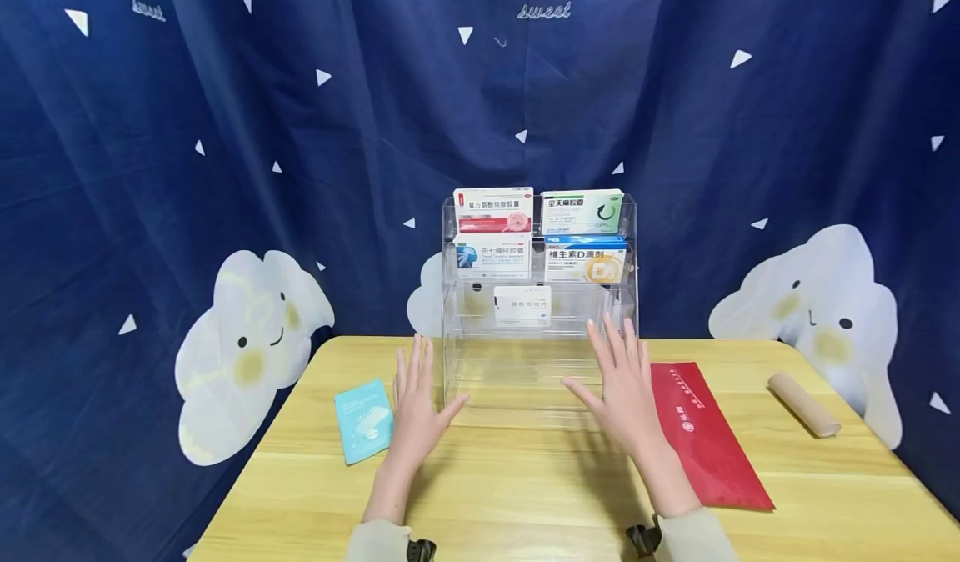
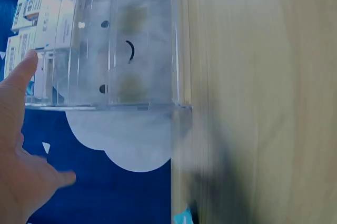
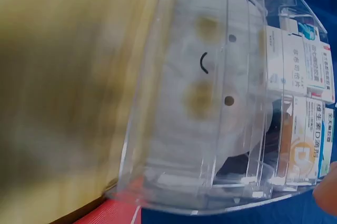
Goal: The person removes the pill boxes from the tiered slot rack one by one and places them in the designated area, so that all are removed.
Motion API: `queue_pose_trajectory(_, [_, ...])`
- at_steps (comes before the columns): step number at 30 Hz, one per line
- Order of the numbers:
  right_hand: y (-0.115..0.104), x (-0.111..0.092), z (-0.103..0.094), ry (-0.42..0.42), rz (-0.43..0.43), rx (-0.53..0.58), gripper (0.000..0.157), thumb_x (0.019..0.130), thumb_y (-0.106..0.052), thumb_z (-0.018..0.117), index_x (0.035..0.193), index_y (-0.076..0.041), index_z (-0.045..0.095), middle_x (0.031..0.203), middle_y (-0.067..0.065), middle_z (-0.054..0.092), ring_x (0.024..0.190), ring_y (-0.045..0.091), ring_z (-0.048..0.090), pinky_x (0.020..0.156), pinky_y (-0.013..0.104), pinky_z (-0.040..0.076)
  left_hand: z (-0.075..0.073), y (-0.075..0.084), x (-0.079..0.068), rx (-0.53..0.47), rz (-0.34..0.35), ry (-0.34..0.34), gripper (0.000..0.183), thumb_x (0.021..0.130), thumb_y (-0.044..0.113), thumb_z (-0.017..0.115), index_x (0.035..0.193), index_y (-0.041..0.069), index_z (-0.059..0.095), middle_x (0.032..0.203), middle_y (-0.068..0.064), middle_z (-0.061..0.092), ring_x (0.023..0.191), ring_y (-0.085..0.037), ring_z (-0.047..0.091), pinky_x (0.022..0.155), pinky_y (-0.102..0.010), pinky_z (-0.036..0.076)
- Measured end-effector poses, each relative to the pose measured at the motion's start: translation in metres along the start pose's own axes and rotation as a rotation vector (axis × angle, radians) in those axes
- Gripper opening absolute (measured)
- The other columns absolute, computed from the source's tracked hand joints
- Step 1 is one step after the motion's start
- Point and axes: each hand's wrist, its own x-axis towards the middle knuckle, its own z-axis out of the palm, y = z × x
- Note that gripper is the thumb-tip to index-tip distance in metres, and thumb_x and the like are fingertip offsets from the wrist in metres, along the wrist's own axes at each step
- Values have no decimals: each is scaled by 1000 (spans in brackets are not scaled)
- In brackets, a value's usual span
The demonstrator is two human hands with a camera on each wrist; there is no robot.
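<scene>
A clear plastic tiered rack (image 1: 510, 374) stands on the table with several medicine boxes in its upper tiers. A red and white box (image 1: 493, 212) and a green and white box (image 1: 581, 213) fill the top tier. Below them sit a white box with a blue picture (image 1: 492, 258) and a vitamin D box (image 1: 585, 262). One white box (image 1: 522, 306) stands in the third tier. My left hand (image 1: 417, 408), fingers spread, is at the rack's left side, holding nothing. My right hand (image 1: 624, 391) is spread before the rack's right side, also holding nothing.
On the wooden table (image 1: 510, 495), a light blue packet (image 1: 364, 420) lies left of my left hand. A red envelope (image 1: 708, 437) lies to the right, partly behind my right forearm. Farther right is a brown cardboard tube (image 1: 804, 405). A dark blue curtain (image 1: 375, 128) hangs behind.
</scene>
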Motion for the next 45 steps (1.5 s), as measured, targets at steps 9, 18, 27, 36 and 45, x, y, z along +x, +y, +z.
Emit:
queue_pose_trajectory(9, [0,38,14,204,-236,170,80,76,-13,82,147,-9,44,154,19,40,146,39,31,118,64,29,-6,-22,15,-258,-10,-26,88,87,24,75,157,22,22,162,-10,28,147,-35,31,118,-53,36])
queue_pose_trajectory(18, [10,73,31,307,-336,225,63,75,-1,80,133,-1,58,140,24,54,128,41,51,111,50,44,0,-42,22,-482,-103,-116,72,87,15,73,150,15,39,154,-10,42,141,-29,43,108,-33,49])
queue_pose_trajectory(27, [13,92,44,255,-349,268,53,77,3,77,128,-1,62,133,23,59,124,41,54,108,55,47,9,-48,20,-548,-96,-159,68,84,-3,70,146,7,44,148,-18,49,134,-36,50,102,-38,54])
queue_pose_trajectory(36, [14,99,60,221,-371,243,46,79,5,75,123,-1,65,131,20,62,121,39,56,106,51,49,11,-53,15,-499,-85,-178,59,88,-2,67,143,8,49,140,-20,56,125,-37,58,98,-32,57])
queue_pose_trajectory(45, [14,101,67,281,-380,268,41,78,8,74,117,-1,68,124,18,66,118,37,58,107,47,48,12,-54,14,-483,-62,-153,56,87,-1,68,140,7,53,138,-17,59,120,-34,63,104,-40,52])
